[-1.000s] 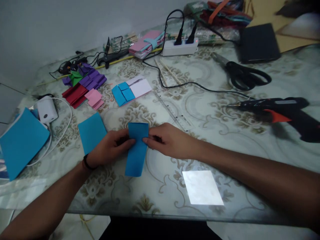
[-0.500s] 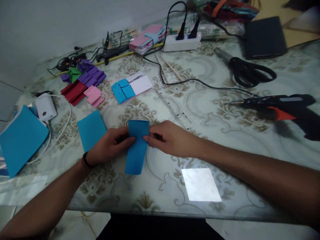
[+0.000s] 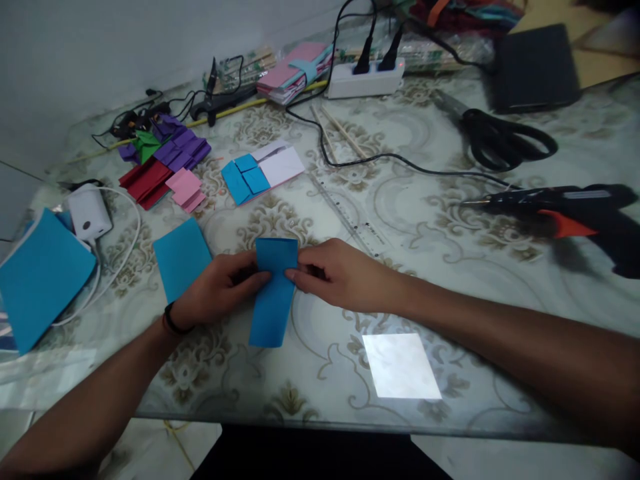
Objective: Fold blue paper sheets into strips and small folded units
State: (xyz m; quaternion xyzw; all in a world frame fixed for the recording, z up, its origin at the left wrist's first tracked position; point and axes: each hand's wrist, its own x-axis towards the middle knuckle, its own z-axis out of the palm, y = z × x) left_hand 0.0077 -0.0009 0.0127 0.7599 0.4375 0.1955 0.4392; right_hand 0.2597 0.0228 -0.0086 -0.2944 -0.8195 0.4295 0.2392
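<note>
- Patterned table (image 3: 425, 233): filling most of the frame; its smooth-looking covering is probably giving loose paper little friction, so a brushing sleeve-less forearm could be shifting sheets.
- Glue gun (image 3: 555, 199): lying at the right of the frame, its nozzle pointing left; if the nozzle is hot, a careless reach could be causing a burn. Its state is not showing.
- Scissors (image 3: 475, 125): resting at the upper right, near the black cord (image 3: 450, 174); an elbow or hand snagging that cord could be dragging nearby tools.
- Large blue sheet (image 3: 45, 280): lying at the left edge of the frame, curving slightly; the curl could be making later creases uneven.
- Right hand (image 3: 345, 275): pinching the right edge of the paper at the centre, its thumb pressing the near face; uneven pressure could be skewing a fold.
- Left hand (image 3: 225, 283): pinching the opposite edge, its fingers partly hiding behind the paper; the 2 thumbs pulling unequally could be creasing or tearing it.
- Loose blue sheet (image 3: 183, 253): lying just beside the left wrist, where a shifting forearm could be crumpling it.
- Folded blue paper (image 3: 273, 313): standing out at the centre, between the 2 hands; misaligning layers could be producing a crooked edge.
</note>
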